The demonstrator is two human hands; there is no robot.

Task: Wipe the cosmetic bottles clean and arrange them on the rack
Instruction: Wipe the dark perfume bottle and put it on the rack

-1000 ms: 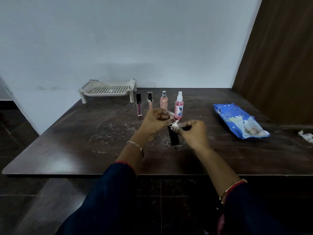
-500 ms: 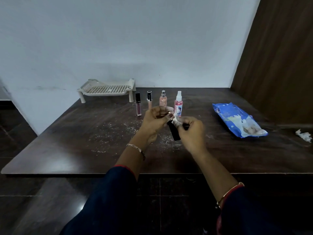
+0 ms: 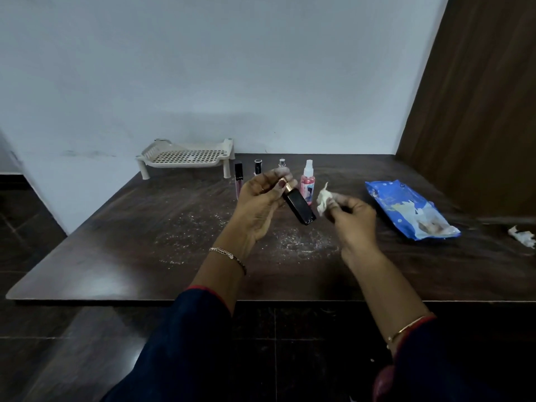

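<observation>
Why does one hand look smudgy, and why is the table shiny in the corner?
Head view: the right hand pinching the crumpled white wipe looks motion-blurred, while the left hand gripping the black rectangular bottle looks sharper; head view: soft light glares off the dark wooden table at its near left corner.

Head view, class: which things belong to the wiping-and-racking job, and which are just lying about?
Job: black bottle, held by left hand; white wipe, in right hand; four standing bottles; rack; blue packet, likely wipes.
Lying about: crumpled white scrap; powder specks on table.
</observation>
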